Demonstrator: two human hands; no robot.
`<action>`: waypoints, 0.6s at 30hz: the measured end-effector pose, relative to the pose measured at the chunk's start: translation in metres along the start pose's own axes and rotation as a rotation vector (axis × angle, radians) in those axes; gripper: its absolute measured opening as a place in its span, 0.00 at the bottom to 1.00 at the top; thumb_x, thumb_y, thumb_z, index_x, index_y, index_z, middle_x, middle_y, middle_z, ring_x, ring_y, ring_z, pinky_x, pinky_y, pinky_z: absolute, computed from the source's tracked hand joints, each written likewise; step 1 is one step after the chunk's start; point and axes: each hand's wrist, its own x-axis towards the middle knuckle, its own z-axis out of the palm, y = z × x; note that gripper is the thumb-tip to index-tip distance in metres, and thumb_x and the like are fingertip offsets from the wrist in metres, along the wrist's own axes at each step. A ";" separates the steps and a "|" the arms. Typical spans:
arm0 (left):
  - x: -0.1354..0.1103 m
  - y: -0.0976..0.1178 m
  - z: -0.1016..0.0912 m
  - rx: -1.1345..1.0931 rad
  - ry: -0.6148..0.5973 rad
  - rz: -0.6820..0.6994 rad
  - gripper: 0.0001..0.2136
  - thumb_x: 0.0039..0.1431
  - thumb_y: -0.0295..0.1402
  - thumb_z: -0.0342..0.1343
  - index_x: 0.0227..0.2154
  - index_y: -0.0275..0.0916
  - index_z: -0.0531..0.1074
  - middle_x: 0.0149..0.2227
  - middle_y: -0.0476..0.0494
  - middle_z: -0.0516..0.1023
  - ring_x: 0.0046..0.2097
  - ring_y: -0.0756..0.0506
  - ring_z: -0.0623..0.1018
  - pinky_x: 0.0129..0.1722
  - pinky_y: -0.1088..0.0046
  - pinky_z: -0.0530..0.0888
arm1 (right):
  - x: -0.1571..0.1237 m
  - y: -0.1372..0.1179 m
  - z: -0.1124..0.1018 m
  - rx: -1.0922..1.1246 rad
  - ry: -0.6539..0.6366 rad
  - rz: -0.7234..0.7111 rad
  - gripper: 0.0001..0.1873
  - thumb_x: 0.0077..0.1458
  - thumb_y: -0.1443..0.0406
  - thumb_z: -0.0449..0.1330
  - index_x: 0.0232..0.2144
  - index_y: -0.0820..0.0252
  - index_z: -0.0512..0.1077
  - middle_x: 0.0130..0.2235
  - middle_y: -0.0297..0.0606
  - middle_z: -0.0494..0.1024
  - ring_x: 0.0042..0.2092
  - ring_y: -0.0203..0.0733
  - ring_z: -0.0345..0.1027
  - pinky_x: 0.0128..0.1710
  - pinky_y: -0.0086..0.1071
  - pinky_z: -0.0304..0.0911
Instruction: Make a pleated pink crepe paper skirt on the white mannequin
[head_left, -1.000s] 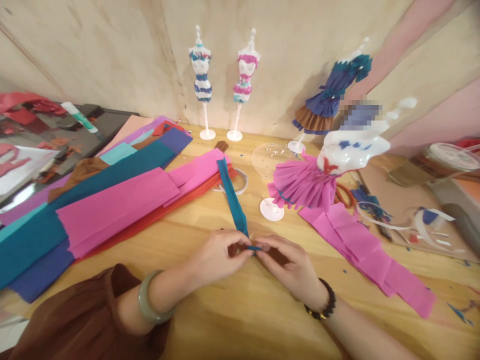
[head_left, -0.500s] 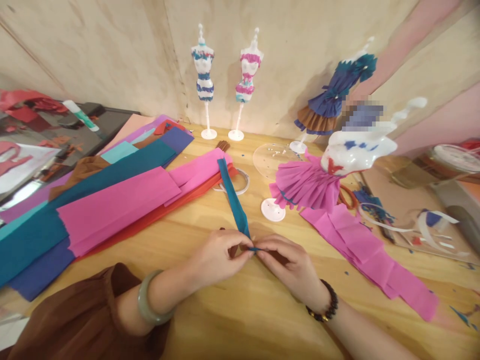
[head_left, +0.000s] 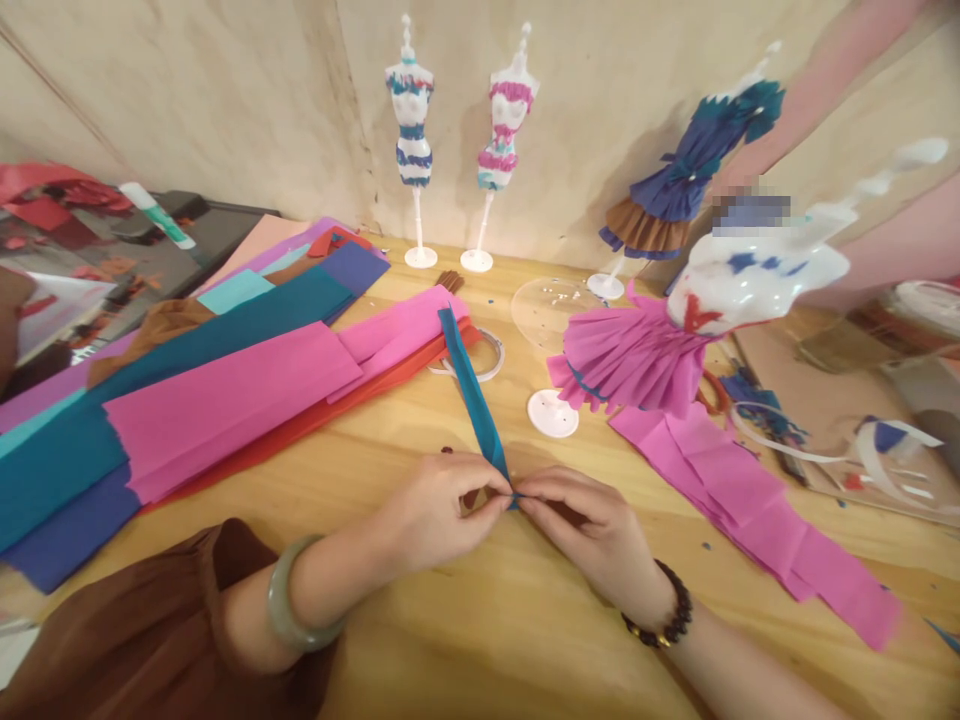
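A long teal paper strip [head_left: 471, 390] runs across the wooden table [head_left: 480, 620] from the pink sheets down to my hands. My left hand [head_left: 439, 510] and my right hand [head_left: 589, 530] meet fingertip to fingertip at the strip's near end, both pinched shut on it. Its tip is hidden between my fingers. Just beyond my right hand stands a white doll mannequin [head_left: 750, 285] with a pleated pink paper skirt [head_left: 630, 355] on a round white base [head_left: 553, 413].
Pink, teal, blue and red crepe paper sheets [head_left: 225, 390] lie at the left, and folded pink strips [head_left: 742, 500] at the right. Two striped mannequins [head_left: 412, 130] and a blue-dressed mannequin [head_left: 675, 190] stand by the wall. A tape ring [head_left: 480, 360] and paper scraps lie nearby.
My hands have stayed pinched on the strip's end, with the fingertips drawn closer together. The view has shifted slightly, so everything sits a little further right.
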 end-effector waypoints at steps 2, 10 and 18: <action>0.001 0.001 0.000 0.012 -0.004 -0.024 0.06 0.56 0.27 0.56 0.29 0.37 0.78 0.25 0.49 0.78 0.23 0.53 0.70 0.27 0.77 0.67 | 0.000 0.000 0.000 -0.002 -0.001 0.013 0.08 0.56 0.71 0.63 0.35 0.55 0.80 0.32 0.38 0.83 0.34 0.40 0.77 0.34 0.31 0.73; 0.002 -0.002 0.002 0.046 -0.015 -0.019 0.07 0.57 0.29 0.56 0.29 0.38 0.78 0.23 0.49 0.76 0.23 0.52 0.69 0.26 0.76 0.66 | -0.001 -0.002 0.000 -0.009 -0.005 0.069 0.07 0.57 0.70 0.62 0.34 0.55 0.79 0.32 0.38 0.83 0.33 0.40 0.77 0.33 0.31 0.73; 0.002 -0.005 0.004 -0.010 -0.001 -0.143 0.06 0.55 0.31 0.56 0.28 0.38 0.78 0.24 0.49 0.76 0.25 0.51 0.70 0.25 0.76 0.65 | -0.005 0.004 0.002 0.009 0.012 0.126 0.06 0.57 0.67 0.61 0.37 0.57 0.78 0.32 0.38 0.82 0.31 0.39 0.76 0.33 0.31 0.73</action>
